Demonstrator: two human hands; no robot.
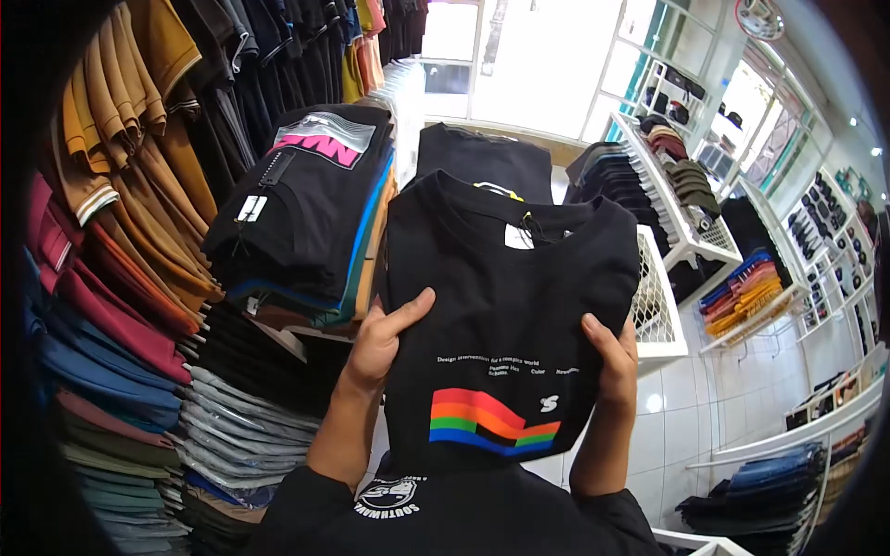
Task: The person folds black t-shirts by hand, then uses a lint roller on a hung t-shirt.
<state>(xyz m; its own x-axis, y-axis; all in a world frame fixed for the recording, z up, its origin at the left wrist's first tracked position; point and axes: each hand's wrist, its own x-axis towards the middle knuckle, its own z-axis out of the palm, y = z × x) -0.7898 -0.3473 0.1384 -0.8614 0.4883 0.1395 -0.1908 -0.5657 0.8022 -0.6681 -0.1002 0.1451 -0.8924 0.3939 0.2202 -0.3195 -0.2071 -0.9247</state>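
Note:
A folded black shirt (501,306) with small white text and a rainbow-coloured flag print is held up in front of my chest, its neckline and a tag at the top. On its left edge is my left hand (380,341), thumb across the front and fingers behind the cloth. My right hand (614,357) grips the right edge in the same way. Behind the held shirt lies another black garment (482,156). To the left is a stack of folded shirts (306,199), with a pink and grey print on the top one.
Hanging shirts (139,185) and piles of folded clothes (227,435) fill the left side. At the right stand a white mesh rack (656,292), a shelf with colourful folded garments (746,296) and a stack of jeans (760,500). Tiled floor (663,435) shows between them.

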